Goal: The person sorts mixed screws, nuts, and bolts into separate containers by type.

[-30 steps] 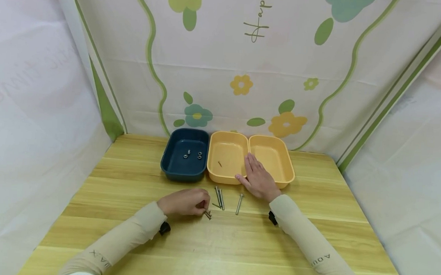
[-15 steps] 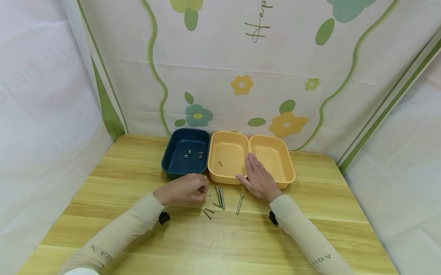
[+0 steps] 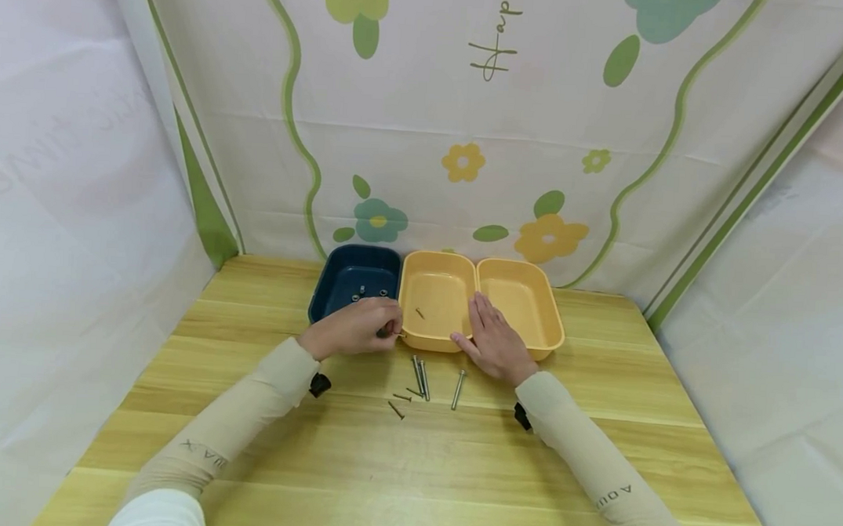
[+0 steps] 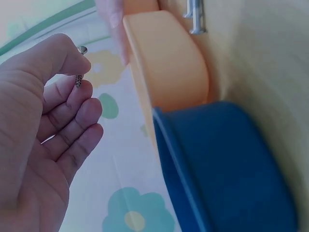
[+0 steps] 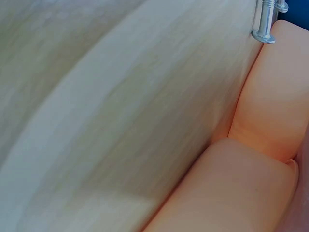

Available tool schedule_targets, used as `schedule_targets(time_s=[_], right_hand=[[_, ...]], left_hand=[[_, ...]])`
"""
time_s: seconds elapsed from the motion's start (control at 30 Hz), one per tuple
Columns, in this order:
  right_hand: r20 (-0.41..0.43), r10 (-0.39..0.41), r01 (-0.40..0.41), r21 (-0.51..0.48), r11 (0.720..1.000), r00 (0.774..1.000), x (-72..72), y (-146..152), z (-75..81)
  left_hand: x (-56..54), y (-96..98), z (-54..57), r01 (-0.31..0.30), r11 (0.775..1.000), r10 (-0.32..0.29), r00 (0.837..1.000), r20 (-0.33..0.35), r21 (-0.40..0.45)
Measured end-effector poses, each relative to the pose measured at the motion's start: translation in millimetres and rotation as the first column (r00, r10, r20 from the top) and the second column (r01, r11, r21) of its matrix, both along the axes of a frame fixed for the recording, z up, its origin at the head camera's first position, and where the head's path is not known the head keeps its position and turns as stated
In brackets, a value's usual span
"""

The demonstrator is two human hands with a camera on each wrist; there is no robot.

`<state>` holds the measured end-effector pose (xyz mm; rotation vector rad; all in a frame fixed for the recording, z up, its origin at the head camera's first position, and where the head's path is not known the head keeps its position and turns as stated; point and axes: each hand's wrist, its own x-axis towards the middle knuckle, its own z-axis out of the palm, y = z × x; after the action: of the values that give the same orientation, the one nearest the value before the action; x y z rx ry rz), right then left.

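My left hand [image 3: 355, 327] is over the front right corner of the blue tray [image 3: 350, 274], beside the middle yellow tray [image 3: 442, 286]. Between its thumb and forefinger it pinches a small screw [image 4: 78, 81], head up in the left wrist view. The other fingers are loosely bent. With straight fingers, my right hand [image 3: 497, 346] rests across the adjoining rims of the middle tray and the right yellow tray [image 3: 528, 315]. One small screw [image 3: 420, 313] lies inside the middle tray. Several nuts [image 3: 362, 290] are in the blue tray, partly hidden by my left hand.
In front of the trays, two long bolts [image 3: 425, 382] lie side by side, with another long bolt [image 3: 457, 390] to their right. Small screws [image 3: 396, 410] are scattered nearer me on the wooden table [image 3: 412, 482]. A printed cloth [image 3: 400, 97] hangs behind the trays.
My left hand has picked up a small screw from the loose ones on the table and carried it forward to the trays. The right hand has stayed put.
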<state>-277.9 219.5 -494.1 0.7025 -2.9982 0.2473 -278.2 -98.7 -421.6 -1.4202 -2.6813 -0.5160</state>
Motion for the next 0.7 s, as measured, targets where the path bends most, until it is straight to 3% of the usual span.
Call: schedule_targets(time_s=[0.33, 0.53, 0.7], right_hand=[[-0.009, -0.004, 0.004, 0.001, 1.0, 1.0, -0.1, 0, 0.3], [-0.016, 0.001, -0.001, -0.003, 1.0, 1.0, 1.0, 0, 1.3], [-0.024, 0.011, -0.011, -0.004, 1.0, 1.0, 1.2, 0, 0.5]], left_hand=[[-27.2, 17.5, 12.1, -0.025, 1.0, 0.024, 0.995, -0.093, -0.011], [-42.3, 30.7, 11.2, -0.028, 1.0, 0.027, 0.993, -0.111, -0.007], [-52.0, 39.0, 7.0, -0.044, 0.999, 0.045, 0.996, -0.082, 0.015]])
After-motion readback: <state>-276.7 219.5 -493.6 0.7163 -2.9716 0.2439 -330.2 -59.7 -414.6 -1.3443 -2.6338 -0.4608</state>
